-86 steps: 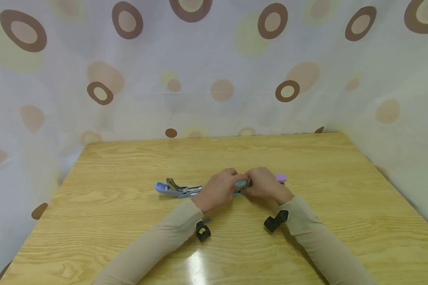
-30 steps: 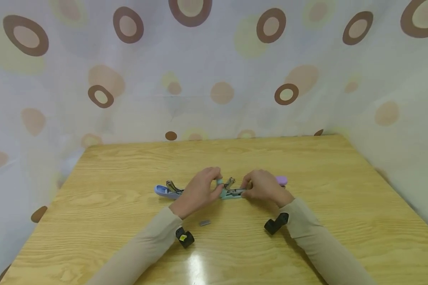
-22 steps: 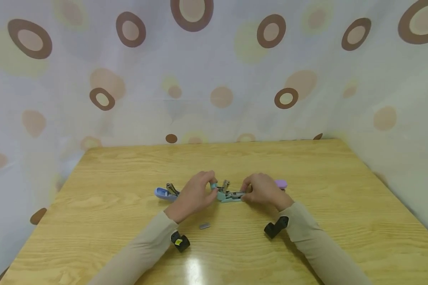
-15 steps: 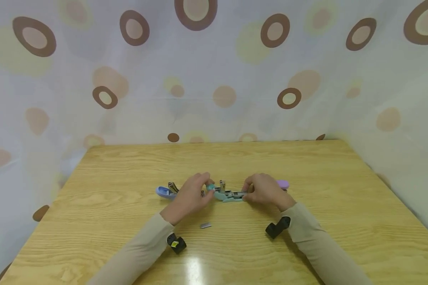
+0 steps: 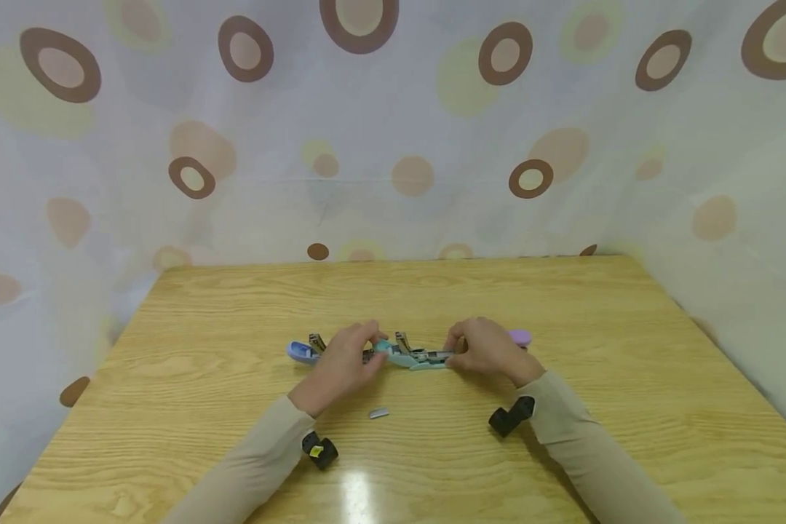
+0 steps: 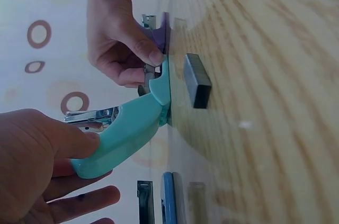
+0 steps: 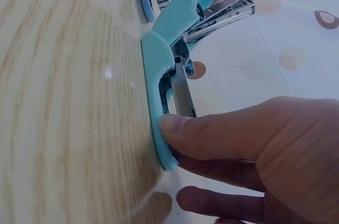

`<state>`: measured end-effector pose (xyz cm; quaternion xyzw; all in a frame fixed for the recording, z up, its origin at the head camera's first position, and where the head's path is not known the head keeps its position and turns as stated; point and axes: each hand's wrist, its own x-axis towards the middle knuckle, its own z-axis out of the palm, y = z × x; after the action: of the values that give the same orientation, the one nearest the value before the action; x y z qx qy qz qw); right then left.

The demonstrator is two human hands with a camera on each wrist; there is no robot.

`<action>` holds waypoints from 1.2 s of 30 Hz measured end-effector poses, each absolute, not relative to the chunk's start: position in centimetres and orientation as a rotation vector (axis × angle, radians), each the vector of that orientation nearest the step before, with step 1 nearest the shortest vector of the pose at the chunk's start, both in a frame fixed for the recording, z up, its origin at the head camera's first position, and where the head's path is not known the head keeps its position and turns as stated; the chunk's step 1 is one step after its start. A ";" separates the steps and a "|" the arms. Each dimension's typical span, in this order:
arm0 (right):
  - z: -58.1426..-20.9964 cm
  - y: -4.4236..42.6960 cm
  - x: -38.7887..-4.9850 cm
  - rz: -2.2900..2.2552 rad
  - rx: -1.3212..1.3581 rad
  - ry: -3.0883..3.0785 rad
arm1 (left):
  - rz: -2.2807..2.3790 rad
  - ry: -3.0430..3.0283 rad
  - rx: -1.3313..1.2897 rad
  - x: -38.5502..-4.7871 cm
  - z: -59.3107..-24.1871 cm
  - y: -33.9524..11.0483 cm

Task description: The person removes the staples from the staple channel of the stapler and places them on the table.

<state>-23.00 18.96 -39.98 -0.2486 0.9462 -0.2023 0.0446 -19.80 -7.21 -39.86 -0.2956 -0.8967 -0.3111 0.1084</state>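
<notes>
One opened teal stapler (image 5: 402, 359) has your left hand (image 5: 342, 364) pinching its cover (image 6: 130, 134) and your right hand (image 5: 487, 351) gripping its base (image 7: 158, 57).

One stapler (image 7: 159, 54) is mint green, the backdrop (image 5: 380, 124) brown-ringed white.

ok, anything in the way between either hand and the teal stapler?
Nothing visible: the left hand pinches the teal stapler by its opened cover, the right hand by its base. The loose staple strip lies to the near side, blocking neither.
</notes>
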 end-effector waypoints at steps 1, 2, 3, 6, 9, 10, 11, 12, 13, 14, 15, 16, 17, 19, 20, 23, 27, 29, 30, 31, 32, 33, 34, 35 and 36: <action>-40.0 19.0 -23.1 -0.636 -0.784 2.875 | -0.908 -2.637 -0.873 -19.8 -39.8 -7.2; -40.0 19.0 -23.1 -0.656 -0.822 2.856 | -0.902 -2.635 -0.878 -19.9 -39.8 -7.3; -40.0 19.0 -23.2 -0.668 -0.861 2.837 | -0.896 -2.636 -0.887 -19.9 -39.7 -7.3; -40.1 19.1 -23.4 -0.705 -0.986 2.765 | -0.885 -2.646 -0.911 -20.1 -39.6 -7.5; -40.2 19.1 -23.6 -0.739 -1.062 2.714 | -0.880 -2.653 -0.935 -20.2 -39.7 -7.6; -40.2 19.1 -23.6 -0.757 -1.084 2.702 | -0.876 -2.652 -0.939 -20.2 -39.7 -7.7; -40.3 19.1 -23.7 -0.777 -1.099 2.692 | -0.875 -2.652 -0.943 -20.3 -39.7 -7.7; -40.3 19.1 -23.7 -0.794 -1.115 2.683 | -0.873 -2.651 -0.946 -20.3 -39.7 -7.7; -40.3 19.0 -23.7 -0.812 -1.139 2.672 | -0.871 -2.651 -0.947 -20.3 -39.7 -7.8; -40.3 19.0 -23.7 -0.826 -1.161 2.662 | -0.872 -2.651 -0.947 -20.3 -39.7 -7.8; -40.3 19.0 -23.7 -0.832 -1.179 2.653 | -0.874 -2.653 -0.946 -20.3 -39.6 -7.8; -40.3 19.0 -23.8 -0.836 -1.196 2.646 | -0.875 -2.656 -0.942 -20.3 -39.6 -7.8; -40.3 18.9 -23.8 -0.834 -1.209 2.641 | -0.880 -2.658 -0.942 -20.3 -39.6 -7.9; -40.4 18.9 -23.9 -0.815 -1.234 2.642 | -0.888 -2.660 -0.943 -20.3 -39.5 -7.9; -40.4 18.8 -23.9 -0.804 -1.244 2.645 | -0.893 -2.660 -0.943 -20.3 -39.5 -7.9; -40.5 18.7 -24.0 -0.775 -1.273 2.657 | -0.896 -2.653 -0.947 -20.3 -39.5 -8.0; -40.6 18.3 -23.9 -0.751 -1.317 2.667 | -0.892 -2.650 -0.939 -20.3 -39.5 -8.1; -40.7 18.0 -23.8 -0.742 -1.339 2.667 | -0.891 -2.655 -0.929 -20.2 -39.6 -8.3; -40.8 18.0 -23.8 -0.742 -1.346 2.666 | -0.894 -2.658 -0.927 -20.2 -39.6 -8.3; -40.8 17.9 -23.7 -0.737 -1.353 2.668 | -0.899 -2.660 -0.926 -20.2 -39.6 -8.4; -40.8 17.9 -23.7 -0.733 -1.359 2.668 | -0.901 -2.661 -0.926 -20.2 -39.6 -8.4; -40.9 17.9 -23.7 -0.732 -1.357 2.668 | -0.903 -2.661 -0.927 -20.2 -39.6 -8.3; -40.9 18.0 -23.7 -0.727 -1.349 2.673 | -0.910 -2.658 -0.930 -20.2 -39.5 -8.3; -40.9 18.0 -23.7 -0.724 -1.342 2.681 | -0.912 -2.654 -0.936 -20.3 -39.5 -8.2; -40.9 18.1 -23.6 -0.719 -1.332 2.687 | -0.906 -2.651 -0.941 -20.3 -39.5 -8.1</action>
<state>-23.64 18.09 -40.93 -0.4317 0.8709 -0.2330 0.0286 -20.34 -8.08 -39.52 -0.3171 -0.8931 -0.3054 0.0928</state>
